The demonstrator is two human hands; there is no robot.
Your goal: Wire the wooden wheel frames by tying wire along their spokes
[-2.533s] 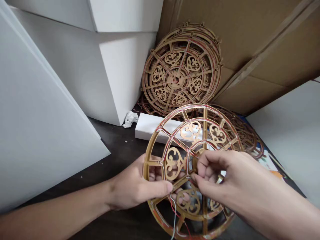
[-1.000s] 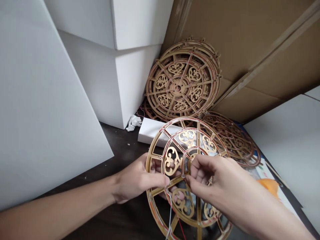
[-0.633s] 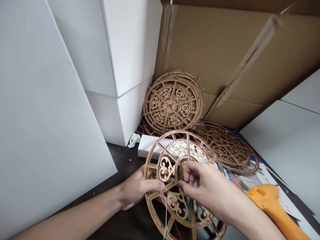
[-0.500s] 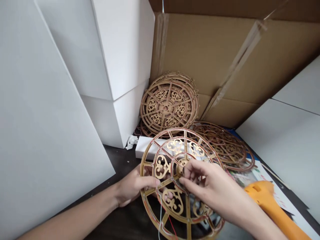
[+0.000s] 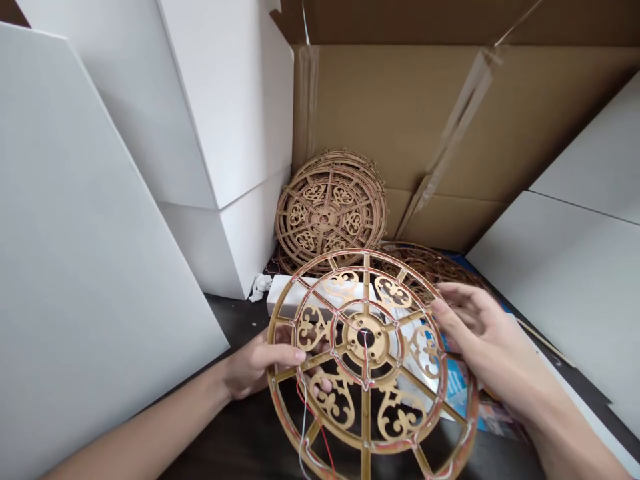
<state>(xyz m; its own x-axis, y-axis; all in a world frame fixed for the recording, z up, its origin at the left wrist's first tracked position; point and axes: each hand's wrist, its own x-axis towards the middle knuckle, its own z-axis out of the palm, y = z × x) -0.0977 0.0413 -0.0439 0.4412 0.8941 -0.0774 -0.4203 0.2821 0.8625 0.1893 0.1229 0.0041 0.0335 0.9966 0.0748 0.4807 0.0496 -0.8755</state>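
I hold a round gold-brown openwork wheel (image 5: 367, 363) with scrolled cut-outs, a hub with small holes and thin red wire along its ribs. My left hand (image 5: 255, 363) grips its left rim, thumb on top and fingers behind. My right hand (image 5: 480, 333) is at the wheel's upper right edge, fingers curled against the rim. Thin white and red wires (image 5: 305, 433) hang from the lower left of the wheel.
A stack of like wheels (image 5: 330, 210) leans against a brown cardboard box (image 5: 425, 120) at the back; more wheels (image 5: 425, 261) lie flat behind the held one. White foam blocks (image 5: 225, 133) stand left, a white panel (image 5: 570, 253) right, a small white block (image 5: 280, 297) on the dark table.
My right hand has left the wheel's hub and moved out to its right rim. The wheel now faces me more squarely. The view has tilted up, and an orange tool at lower right has left view.
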